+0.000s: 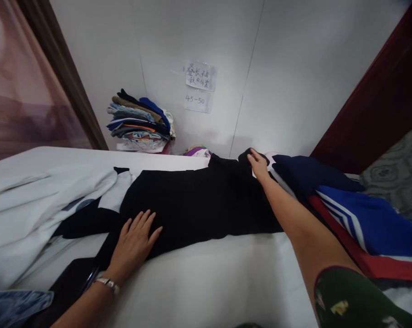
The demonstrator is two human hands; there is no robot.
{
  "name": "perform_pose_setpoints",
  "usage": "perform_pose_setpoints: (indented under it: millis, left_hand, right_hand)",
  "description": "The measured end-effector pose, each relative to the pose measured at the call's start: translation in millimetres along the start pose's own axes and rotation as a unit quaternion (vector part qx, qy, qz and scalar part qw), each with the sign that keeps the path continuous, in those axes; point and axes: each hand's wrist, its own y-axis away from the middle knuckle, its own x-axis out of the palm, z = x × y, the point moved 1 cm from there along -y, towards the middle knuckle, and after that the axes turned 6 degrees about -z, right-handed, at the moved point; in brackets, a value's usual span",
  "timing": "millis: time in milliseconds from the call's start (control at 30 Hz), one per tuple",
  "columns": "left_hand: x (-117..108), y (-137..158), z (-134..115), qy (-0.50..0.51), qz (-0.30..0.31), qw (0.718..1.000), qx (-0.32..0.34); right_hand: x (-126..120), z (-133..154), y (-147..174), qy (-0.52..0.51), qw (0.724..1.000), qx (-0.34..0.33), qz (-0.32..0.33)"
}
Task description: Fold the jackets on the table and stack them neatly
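A black garment (192, 200) lies spread sideways across the white surface in front of me. My left hand (136, 241) rests flat on its left part, with fingers stretched out and slightly apart. At the garment's far right side, my right hand (260, 166) has its fingers closed on a black end of the cloth, lifted a little. Whether that end is a sleeve or another part, I cannot tell. A white garment (45, 196) lies rumpled to the left, with dark cloth beneath it.
Folded clothes (137, 120) stand stacked against the wall. On the right lie a navy garment (311, 173), a blue garment with white stripes (380, 223) and red cloth (373, 264). Handwritten paper signs (198, 86) hang on the wall. Denim (18, 305) shows at lower left.
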Motion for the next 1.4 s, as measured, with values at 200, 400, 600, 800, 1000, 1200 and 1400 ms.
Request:
perform_pose_setpoints:
  millis: [200,400,600,800,1000,1200,1400]
  left_hand:
    - [-3.7,-3.7,-4.5,-0.005,0.024,0.999,-0.026]
    - [-5.4,-4.3,-5.1,0.016,0.022,0.999,-0.034]
    - [-6.9,-4.4,-6.3,0.020,0.022,0.999,-0.040]
    - [-6.0,-2.1,-6.3,0.018,0.010,0.999,-0.038]
    - [-4.0,0.1,-5.8,0.025,0.010,0.999,-0.040]
    - [-5.6,-1.0,-7.2,0.010,0.018,0.999,-0.040]
    - [-3.9,-3.5,-5.8,0.011,0.025,0.999,-0.037]
  right_hand:
    - [-2.5,-11.9,29.9,-0.040,0.989,0.090,0.115]
    - [1.6,-30.6,42.7,0.032,0.983,0.139,0.117]
    - [51.6,-36.8,47.3,0.152,0.961,0.149,0.177]
    - [91.7,-30.9,27.7,0.264,0.947,0.124,0.135]
    - [99.5,-39.5,33.3,0.287,0.945,0.120,0.100]
    - [48.7,-19.5,-7.7,0.217,0.974,0.067,-0.014]
    - [-36.5,7.0,-64.0,0.122,0.983,0.042,-0.130]
